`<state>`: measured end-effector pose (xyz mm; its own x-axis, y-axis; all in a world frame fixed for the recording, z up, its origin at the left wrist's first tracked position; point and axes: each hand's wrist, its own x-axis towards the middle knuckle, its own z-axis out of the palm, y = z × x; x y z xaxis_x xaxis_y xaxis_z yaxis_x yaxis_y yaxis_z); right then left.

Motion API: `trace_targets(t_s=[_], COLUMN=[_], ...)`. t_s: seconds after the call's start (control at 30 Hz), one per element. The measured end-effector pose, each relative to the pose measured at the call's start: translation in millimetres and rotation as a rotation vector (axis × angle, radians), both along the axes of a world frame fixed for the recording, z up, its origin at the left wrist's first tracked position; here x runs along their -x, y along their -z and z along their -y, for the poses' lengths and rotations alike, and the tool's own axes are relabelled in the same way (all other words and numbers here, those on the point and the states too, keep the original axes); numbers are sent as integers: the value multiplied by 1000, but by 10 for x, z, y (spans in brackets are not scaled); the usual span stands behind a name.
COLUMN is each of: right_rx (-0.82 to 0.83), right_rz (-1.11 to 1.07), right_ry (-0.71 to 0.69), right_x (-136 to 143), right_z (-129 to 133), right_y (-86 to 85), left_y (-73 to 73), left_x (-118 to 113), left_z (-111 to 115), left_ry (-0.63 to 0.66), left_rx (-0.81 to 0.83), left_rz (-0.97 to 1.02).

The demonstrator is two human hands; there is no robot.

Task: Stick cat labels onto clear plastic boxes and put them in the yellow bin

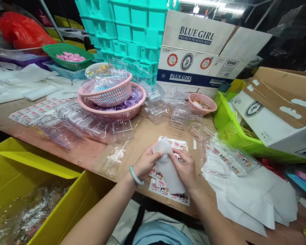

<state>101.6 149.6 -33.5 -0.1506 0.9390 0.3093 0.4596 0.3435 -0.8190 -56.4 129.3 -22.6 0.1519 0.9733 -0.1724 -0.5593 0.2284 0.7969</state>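
Between my two hands is a strip of white paper [169, 173], held over the table's front part. My left hand [148, 161], with a pale green bangle on the wrist, pinches its upper left side. On the other side, my right hand [185, 166] grips the strip with thumb and fingers. Beneath lie sticker sheets [159, 191] printed with cartoon cats, partly covered by the paper and my hands. Just right of my right hand, clear plastic boxes [216, 166] rest near more cat-printed pieces. The underside of the held strip is hidden.
Stacked pink baskets [112, 114] hold purple and clear parts at the back left, with clear plastic covers [58, 131] before them. A small pink basket [202, 109] and lime crate [226, 119] stand right. White sheets [252, 197] spread front right; a yellow bin [40, 166] sits left.
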Motion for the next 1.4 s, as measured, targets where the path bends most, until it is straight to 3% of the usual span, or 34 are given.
trace_targets(t_s=[0.13, 0.23, 0.3, 0.37, 0.43, 0.47, 0.5, 0.57, 0.63, 0.7, 0.8, 0.87, 0.93, 0.97, 1.03, 1.07, 1.13, 1.2, 1.27, 1.4], right_rx=[279, 332, 255, 100, -128, -245, -350, -480, -498, -419, -133, 110, 210, 181, 13, -73, -151, -162, -145, -171], right_rz=[-261, -543, -696, -686, -448, -268, -80, 230, 372, 324, 3, -184, -257, -250, -151, -43, 279, 601, 726, 744], right_ry=[61, 184, 329, 463, 524, 504, 452, 273, 70, -7, 50, -22, -64, -8, 231, 346, 403, 320, 233, 144], right_x=[-44, -171, -305, -432, -495, -489, -456, -330, -180, -78, -82, -177, -324, -410, -590, -672, -791, -830, -801, -728], right_z=[-43, -213, -338, -406, -381, -335, -272, -123, 10, 83, 26, -141, -425, -614, -1071, -1325, -1825, -2234, -2495, -2655], right_y=[-14, -15, -34, -79, -142, -174, -202, -232, -222, -179, -110, -109, -172, -230, -380, -458, -578, -613, -567, -438], left_y=[-2, 1, 8, -5, -51, -83, -114, -160, -167, -148, -123, -104, -46, 3, 128, 193, 292, 325, 296, 187], left_x=[-44, 45, 151, 215, 163, 87, -16, -246, -415, -456, -344, -270, -253, -262, -288, -292, -267, -195, -103, 7], left_z=[-1, -52, -98, -115, -79, -45, -7, 51, 47, -22, -150, -179, -140, -103, -28, -7, -31, -144, -293, -429], left_ry=[46, 68, 16, -192, -446, -500, -473, -245, -100, -128, -137, -29, -7, -30, -41, 5, 175, 316, 358, 175], left_rx=[-101, -109, -79, -78, -155, -199, -237, -212, -96, 27, 71, 15, -73, -133, -257, -316, -427, -531, -603, -594], left_rz=[-100, -215, -391, -650, -832, -833, -765, -460, -125, 58, 27, -114, -378, -552, -921, -1078, -1283, -1360, -1366, -1192])
